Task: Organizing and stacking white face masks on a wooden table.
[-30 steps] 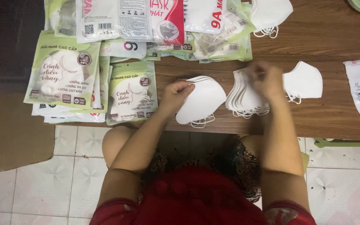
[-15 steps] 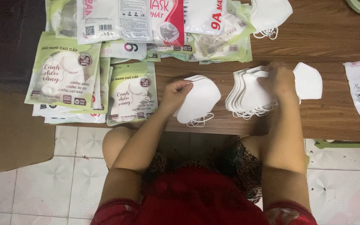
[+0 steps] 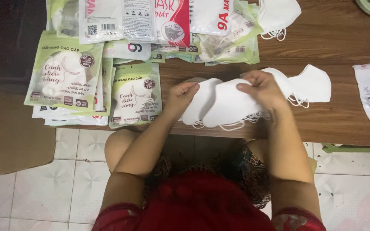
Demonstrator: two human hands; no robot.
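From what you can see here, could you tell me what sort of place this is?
Probably a small home workshop for packing face masks: a wooden table over tiled floor, green-and-white printed pouches stacked on it, and loose white masks between both hands.

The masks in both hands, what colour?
Plain white masks, clearest in the head view.

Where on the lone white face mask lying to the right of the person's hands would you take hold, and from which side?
Take the white face mask by its broad folded body near the pointed right end, coming from the right. That side lies clear on the wooden table; its left end tucks under other masks by the right hand, and the thin ear loops would tangle.
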